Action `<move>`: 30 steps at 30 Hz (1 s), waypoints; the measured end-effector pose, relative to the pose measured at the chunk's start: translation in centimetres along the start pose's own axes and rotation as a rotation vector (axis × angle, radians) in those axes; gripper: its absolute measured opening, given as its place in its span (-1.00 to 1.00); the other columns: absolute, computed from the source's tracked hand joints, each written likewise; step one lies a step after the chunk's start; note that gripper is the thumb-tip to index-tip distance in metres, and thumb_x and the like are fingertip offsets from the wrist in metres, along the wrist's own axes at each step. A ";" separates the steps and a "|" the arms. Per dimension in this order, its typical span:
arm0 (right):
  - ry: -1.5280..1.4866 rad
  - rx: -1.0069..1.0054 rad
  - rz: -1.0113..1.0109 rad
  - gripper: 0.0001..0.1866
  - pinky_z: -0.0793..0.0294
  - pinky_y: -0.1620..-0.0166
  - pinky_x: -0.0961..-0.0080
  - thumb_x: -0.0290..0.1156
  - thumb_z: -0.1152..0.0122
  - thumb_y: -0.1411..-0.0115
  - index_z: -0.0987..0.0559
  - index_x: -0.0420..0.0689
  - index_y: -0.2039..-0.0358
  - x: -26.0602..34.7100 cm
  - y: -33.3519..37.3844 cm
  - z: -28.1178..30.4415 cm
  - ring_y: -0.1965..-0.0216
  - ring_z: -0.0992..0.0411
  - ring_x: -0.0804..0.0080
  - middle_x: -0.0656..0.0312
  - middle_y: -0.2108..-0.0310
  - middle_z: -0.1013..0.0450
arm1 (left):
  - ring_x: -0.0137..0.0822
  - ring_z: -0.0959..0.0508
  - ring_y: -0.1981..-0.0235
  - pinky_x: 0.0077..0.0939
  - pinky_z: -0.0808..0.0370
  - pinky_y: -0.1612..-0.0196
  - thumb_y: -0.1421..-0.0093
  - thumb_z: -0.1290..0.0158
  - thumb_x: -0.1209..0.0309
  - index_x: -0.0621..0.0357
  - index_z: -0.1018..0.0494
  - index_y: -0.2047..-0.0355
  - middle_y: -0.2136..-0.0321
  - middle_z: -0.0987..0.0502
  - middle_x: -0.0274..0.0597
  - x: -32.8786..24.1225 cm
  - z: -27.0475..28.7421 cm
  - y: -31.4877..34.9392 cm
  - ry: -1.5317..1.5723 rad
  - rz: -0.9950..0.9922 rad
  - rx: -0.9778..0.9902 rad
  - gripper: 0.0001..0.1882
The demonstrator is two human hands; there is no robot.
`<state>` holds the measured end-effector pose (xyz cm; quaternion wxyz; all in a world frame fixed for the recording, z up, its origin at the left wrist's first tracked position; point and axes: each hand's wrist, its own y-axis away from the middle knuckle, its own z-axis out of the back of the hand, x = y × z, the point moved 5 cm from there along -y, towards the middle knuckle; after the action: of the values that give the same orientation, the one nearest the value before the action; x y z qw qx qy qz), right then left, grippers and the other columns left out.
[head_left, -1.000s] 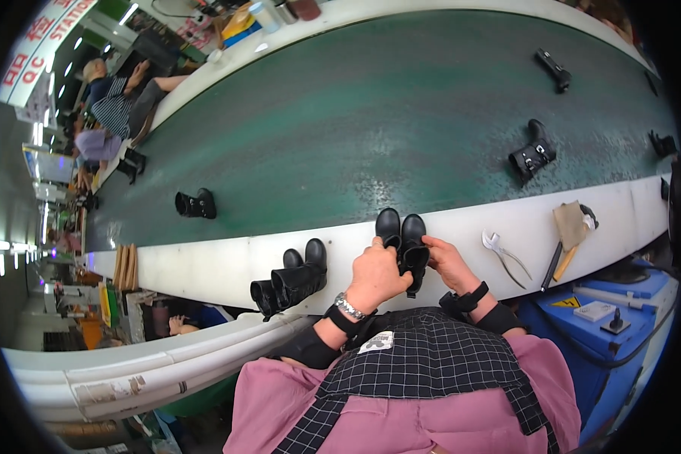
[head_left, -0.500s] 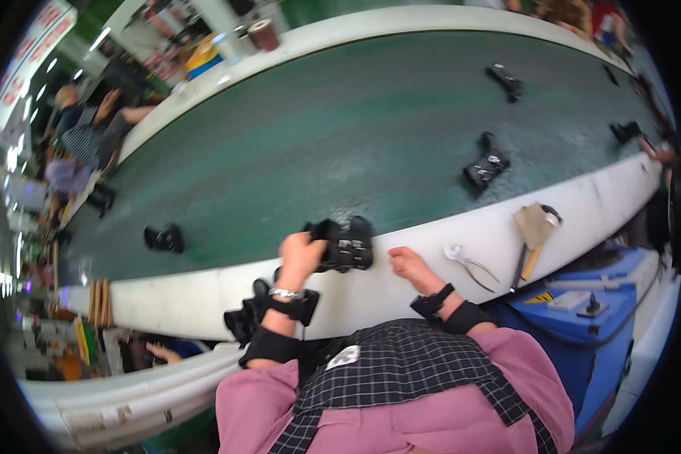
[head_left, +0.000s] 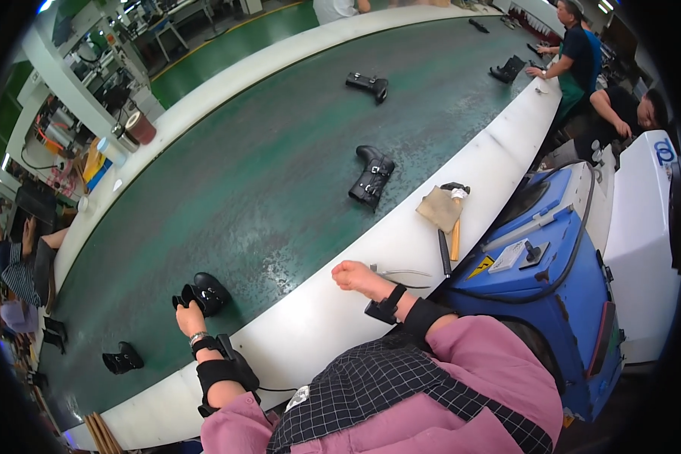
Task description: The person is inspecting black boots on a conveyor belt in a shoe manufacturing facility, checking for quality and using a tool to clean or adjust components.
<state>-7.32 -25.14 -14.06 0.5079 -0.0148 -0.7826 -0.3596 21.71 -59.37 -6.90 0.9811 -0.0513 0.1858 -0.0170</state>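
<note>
At the near edge of the green belt, my left hand (head_left: 191, 321) grips a black boot (head_left: 209, 293) by its top; a second one may sit beside it, but the overlap hides this. My right hand (head_left: 356, 278) is held over the white ledge (head_left: 295, 333) with its fingers curled in, and nothing shows in them. Metal pincers (head_left: 405, 273) lie just beyond that wrist, partly covered by it. On the belt (head_left: 250, 204) are a buckled black boot (head_left: 371, 177), another black boot (head_left: 368, 85) farther off, and one (head_left: 122, 358) to the left.
A hammer with a yellow handle (head_left: 455, 234) and a beige cloth (head_left: 440, 209) lie on the ledge at right. A blue machine (head_left: 541, 303) stands beside me. Co-workers (head_left: 575, 60) are at the far right, one reaching toward a boot (head_left: 508, 69). Wooden sticks (head_left: 102, 433) stand at lower left.
My left hand has carried the black footwear from the ledge edge out onto the belt at left. My view has turned to the right. My right hand stays curled above the ledge.
</note>
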 end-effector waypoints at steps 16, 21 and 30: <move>1.033 -0.885 0.015 0.01 -0.09 -0.22 0.07 -0.48 -0.23 0.11 0.14 -0.10 -0.30 10.6 -10.6 14.2 -0.23 0.16 -0.43 -0.21 -0.28 0.33 | -0.33 -0.43 0.21 -0.43 -0.37 0.11 -0.05 -0.05 0.53 0.32 -0.43 0.35 0.27 -0.44 -0.15 -5.8 2.0 13.5 0.853 -0.153 0.427 -0.85; 1.167 -0.999 0.215 -0.27 -0.28 -0.11 0.09 -0.56 -0.09 0.00 -0.02 -0.39 -0.17 10.1 -12.4 14.5 -0.10 -0.14 -0.43 -0.58 -0.14 0.20 | -0.50 -0.41 0.42 -0.61 -0.35 0.28 -0.11 -0.01 0.52 0.31 -0.45 0.38 0.48 -0.49 -0.30 -4.4 0.6 15.2 0.877 -0.054 0.534 -0.90; -0.126 -0.157 0.357 -0.67 -0.57 0.18 0.38 -0.51 0.14 -0.16 -0.44 -0.38 0.11 15.8 -6.5 11.7 0.24 -0.50 0.15 -0.05 0.18 -0.46 | -0.43 -0.53 0.28 -0.59 -0.47 0.23 -0.19 -0.04 0.37 0.24 -0.43 0.23 0.31 -0.54 -0.21 -8.1 -1.2 16.2 1.107 0.032 0.779 -0.79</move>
<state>-26.70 -28.58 -7.58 0.5111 -0.2154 -0.7673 -0.3220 13.95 -42.93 -6.79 0.6883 0.3251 0.6420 -0.0918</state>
